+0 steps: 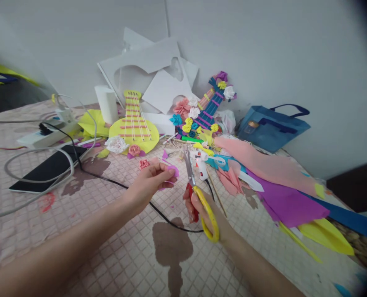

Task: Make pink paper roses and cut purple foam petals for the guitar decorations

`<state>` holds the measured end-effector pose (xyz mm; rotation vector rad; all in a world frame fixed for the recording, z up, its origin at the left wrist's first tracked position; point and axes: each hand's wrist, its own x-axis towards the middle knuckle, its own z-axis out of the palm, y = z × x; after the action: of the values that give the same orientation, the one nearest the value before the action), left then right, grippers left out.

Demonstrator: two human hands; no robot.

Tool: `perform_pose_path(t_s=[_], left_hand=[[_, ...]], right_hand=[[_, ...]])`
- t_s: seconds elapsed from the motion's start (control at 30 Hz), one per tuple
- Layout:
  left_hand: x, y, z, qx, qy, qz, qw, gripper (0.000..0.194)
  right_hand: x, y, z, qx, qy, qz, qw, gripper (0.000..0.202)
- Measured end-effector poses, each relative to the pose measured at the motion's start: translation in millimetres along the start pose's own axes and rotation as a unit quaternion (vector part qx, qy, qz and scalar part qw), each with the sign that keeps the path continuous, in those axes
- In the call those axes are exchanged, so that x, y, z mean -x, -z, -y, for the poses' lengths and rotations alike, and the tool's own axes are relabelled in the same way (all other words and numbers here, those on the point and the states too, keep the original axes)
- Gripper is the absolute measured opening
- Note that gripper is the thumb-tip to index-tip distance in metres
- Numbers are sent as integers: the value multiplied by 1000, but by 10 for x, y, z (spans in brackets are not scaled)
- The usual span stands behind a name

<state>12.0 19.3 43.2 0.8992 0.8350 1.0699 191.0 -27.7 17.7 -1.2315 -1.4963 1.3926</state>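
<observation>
Yellow guitar (135, 126) strung, 2 flowers (134, 150) by its body: looks mostly done. Left hand (154, 180) pinches purple paper (173, 174) above the desk (115, 251), just left of the scissors (190, 167); loose, unattached, so work remains there. Right hand (198, 203) wraps their handles, blades nearly together.

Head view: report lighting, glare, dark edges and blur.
Head view: soft, even light on the wall; black corners at right; smearing toward the tablecloth's lower right; no strong glare on the scissors; a dark patch below them, shadow or print unclear.
</observation>
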Motion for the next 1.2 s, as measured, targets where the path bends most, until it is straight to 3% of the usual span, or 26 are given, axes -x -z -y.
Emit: perform_pose_path(t_s=[0.3, 0.57, 0.8, 1.2], left_hand=[[19, 10, -4, -8, -97, -15, 995, 21], [-6, 20, 9, 40, -78, -15, 996, 23], [-15, 15, 18, 47, -72, -18, 996, 26], [0, -1, 17, 42, -72, -19, 996, 24]], right_hand=[[35, -27, 25, 88, -2, 17, 996, 30], [48, -9, 102, 94, 2, 40, 995, 22], [39, 10, 103, 145, 7, 9, 989, 26], [31, -7, 76, 136, 6, -2, 991, 32]])
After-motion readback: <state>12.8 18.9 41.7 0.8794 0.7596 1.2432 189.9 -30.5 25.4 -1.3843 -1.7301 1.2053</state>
